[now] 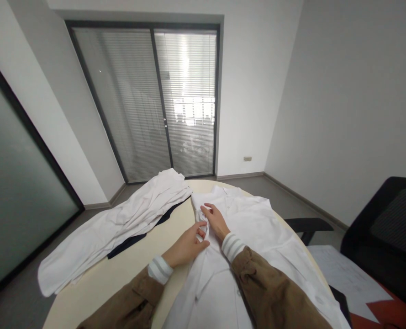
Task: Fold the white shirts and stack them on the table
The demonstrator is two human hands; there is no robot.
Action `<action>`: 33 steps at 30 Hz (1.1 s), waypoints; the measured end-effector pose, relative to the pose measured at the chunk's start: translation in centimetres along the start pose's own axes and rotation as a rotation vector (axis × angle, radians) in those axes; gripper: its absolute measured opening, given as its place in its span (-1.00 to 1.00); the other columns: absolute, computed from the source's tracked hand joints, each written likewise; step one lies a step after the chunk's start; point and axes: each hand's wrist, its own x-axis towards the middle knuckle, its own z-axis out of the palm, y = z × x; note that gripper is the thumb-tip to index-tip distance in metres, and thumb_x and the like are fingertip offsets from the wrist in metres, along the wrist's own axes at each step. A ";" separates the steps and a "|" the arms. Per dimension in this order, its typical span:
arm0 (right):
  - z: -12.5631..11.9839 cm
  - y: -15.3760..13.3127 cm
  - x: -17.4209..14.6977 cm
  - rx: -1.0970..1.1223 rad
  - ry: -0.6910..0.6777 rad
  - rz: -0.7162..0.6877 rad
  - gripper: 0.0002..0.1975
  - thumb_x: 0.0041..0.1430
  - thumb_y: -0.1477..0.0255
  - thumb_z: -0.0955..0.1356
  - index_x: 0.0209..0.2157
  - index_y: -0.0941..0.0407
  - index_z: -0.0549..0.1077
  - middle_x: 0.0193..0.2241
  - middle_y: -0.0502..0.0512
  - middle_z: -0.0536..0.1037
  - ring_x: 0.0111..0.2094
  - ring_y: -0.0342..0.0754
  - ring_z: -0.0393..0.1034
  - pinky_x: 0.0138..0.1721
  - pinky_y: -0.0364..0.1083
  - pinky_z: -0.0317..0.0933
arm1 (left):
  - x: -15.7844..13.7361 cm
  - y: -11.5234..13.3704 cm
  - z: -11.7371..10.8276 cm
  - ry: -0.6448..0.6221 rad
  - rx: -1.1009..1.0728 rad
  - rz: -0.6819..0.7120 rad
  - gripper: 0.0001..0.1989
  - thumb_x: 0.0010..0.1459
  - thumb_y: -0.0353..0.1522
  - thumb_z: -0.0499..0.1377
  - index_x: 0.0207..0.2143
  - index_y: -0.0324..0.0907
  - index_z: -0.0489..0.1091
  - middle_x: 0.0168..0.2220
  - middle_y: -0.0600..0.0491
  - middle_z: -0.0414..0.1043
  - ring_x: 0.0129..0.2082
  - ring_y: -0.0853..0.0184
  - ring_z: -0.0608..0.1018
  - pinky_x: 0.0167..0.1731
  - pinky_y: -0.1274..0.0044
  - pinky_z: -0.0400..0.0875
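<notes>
A white buttoned garment, apparently a coat (219, 283), is spread over the right half of a round cream table (120, 283). My left hand (188, 244) is at its left edge, fingers curled around the cloth and thumb lying lower down. Just above it, my right hand (216, 221) bends over the same edge with its fingertips on the fabric. Gathered cloth shows between the two hands; the exact fingertip contact is partly hidden.
Another white garment (127, 224) lies bunched along the table's left side, over dark navy cloth (127, 244). To the right stands a black office chair (387, 228), with papers (343, 274) and something red (394, 310) near it. Glass doors with blinds (189, 100) are behind.
</notes>
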 end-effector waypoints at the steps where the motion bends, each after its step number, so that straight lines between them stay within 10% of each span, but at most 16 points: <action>1: 0.0 -0.1 0.1 0.016 -0.011 0.006 -0.38 0.20 0.07 0.30 0.13 0.21 0.35 -0.34 0.09 0.53 -0.27 -0.01 0.45 -0.14 -0.06 0.30 | -0.1 -0.2 0.4 -0.010 -0.011 0.004 -0.39 0.11 -0.38 0.20 0.22 -0.20 0.18 -0.12 0.01 0.37 -0.50 0.49 0.38 -0.45 0.58 0.30; 10: -1.2 1.0 2.0 -0.175 -0.070 0.053 -0.37 -0.05 0.58 0.37 0.14 0.18 0.38 -0.22 0.10 0.52 -0.25 -0.06 0.44 -0.15 -0.10 0.30 | -1.1 0.8 2.1 -0.072 0.070 -0.004 -0.54 0.04 -0.35 0.24 0.02 -0.18 0.30 -0.06 -0.03 0.43 -0.44 0.40 0.45 -0.37 0.52 0.31; 16: -1.8 2.5 2.5 -0.160 -0.022 0.080 -0.43 -0.06 0.60 0.34 0.08 0.18 0.44 -0.31 0.08 0.55 -0.32 -0.06 0.45 -0.21 -0.08 0.31 | -3.4 3.5 1.7 -0.286 0.424 -0.091 -0.62 -0.02 -0.29 0.28 -0.13 -0.13 0.29 -0.40 0.09 0.46 -0.41 0.26 0.48 -0.43 0.50 0.19; 33: -2.4 2.0 2.8 0.095 0.144 0.178 -0.48 -0.08 0.63 0.32 0.01 0.22 0.40 -0.56 -0.10 0.41 -0.57 -0.18 0.27 -0.49 -0.20 0.13 | -4.4 4.4 5.6 -0.563 0.059 -0.111 -0.65 -0.08 -0.37 0.39 -0.22 -0.16 0.39 -0.52 0.22 0.35 -0.60 0.45 0.39 -0.55 0.62 0.23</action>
